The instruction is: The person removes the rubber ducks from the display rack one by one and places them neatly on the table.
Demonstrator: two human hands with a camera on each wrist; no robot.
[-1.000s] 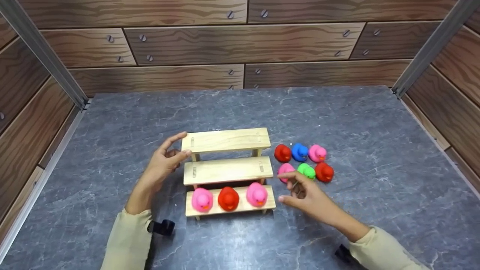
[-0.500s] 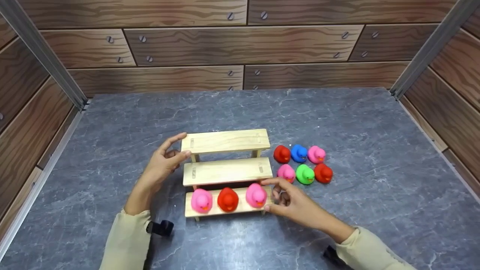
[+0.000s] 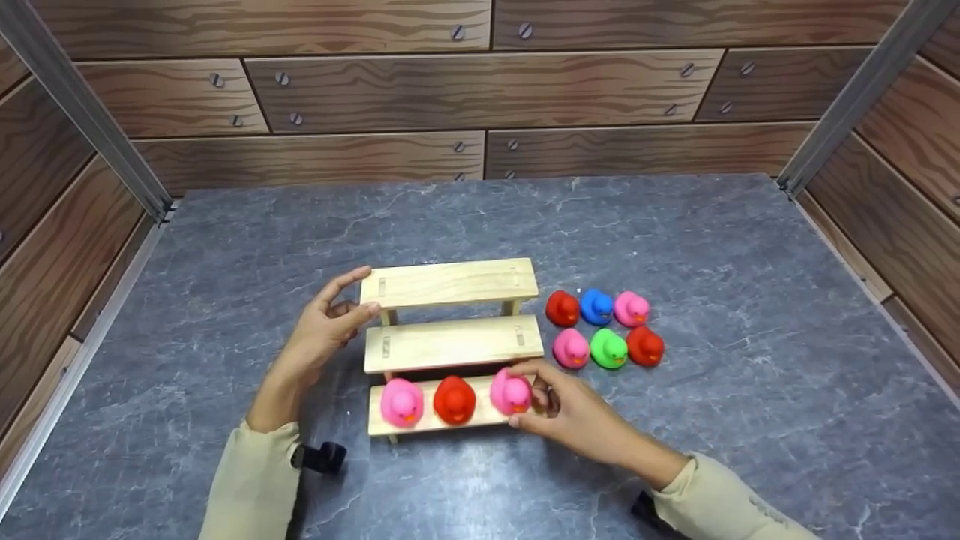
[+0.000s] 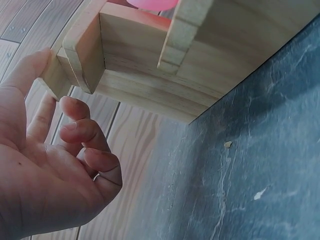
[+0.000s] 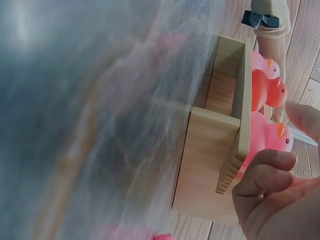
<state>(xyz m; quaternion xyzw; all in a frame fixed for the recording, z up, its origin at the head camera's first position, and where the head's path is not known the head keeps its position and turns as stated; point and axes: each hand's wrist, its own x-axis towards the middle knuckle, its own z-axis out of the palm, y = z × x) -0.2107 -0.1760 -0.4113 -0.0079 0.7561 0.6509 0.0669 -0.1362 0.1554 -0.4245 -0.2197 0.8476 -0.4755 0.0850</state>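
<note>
A three-step wooden stand (image 3: 454,341) stands mid-table. On its bottom step sit a pink rubber duck (image 3: 402,403) at the left, a red rubber duck (image 3: 454,400) in the middle and a pink rubber duck (image 3: 508,391) at the right. My left hand (image 3: 319,334) pinches the left end of the top step between thumb and index finger; its other fingers curl below, free of the wood in the left wrist view. My right hand (image 3: 574,412) has thumb and index finger around the right pink duck (image 5: 257,132), which still sits on the step.
Right of the stand, several more ducks sit in two rows. The back row has red (image 3: 562,308), blue (image 3: 597,307) and pink (image 3: 631,308); the front row has pink (image 3: 571,349), green (image 3: 608,349) and red (image 3: 645,346). Wood-patterned walls (image 3: 480,90) enclose the grey marbled table (image 3: 420,225).
My right hand has moved left from beside the loose ducks to the right pink duck, its finger and thumb coming around it. My left hand has stayed on the top step.
</note>
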